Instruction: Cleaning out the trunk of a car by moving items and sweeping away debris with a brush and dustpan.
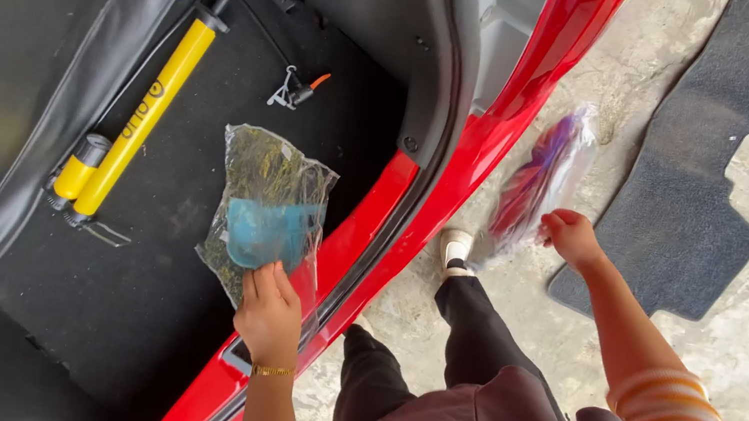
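Observation:
My left hand (pixel 270 313) grips the near corner of a clear plastic bag (pixel 268 208) that holds green dried stuff and a blue piece. The bag lies on the black floor of a red car's boot. My right hand (pixel 571 236) is out over the concrete ground, pinching a second clear bag (pixel 541 183) with red, blue and purple contents; that bag is blurred and hangs in the air.
A yellow hand pump (pixel 138 123) with a black hose lies on the boot floor (pixel 146 304) to the left. The red car sill (pixel 414 217) runs diagonally between my hands. A dark grey car mat (pixel 708 155) lies on the concrete at right. My shoe (pixel 456 251) stands by the sill.

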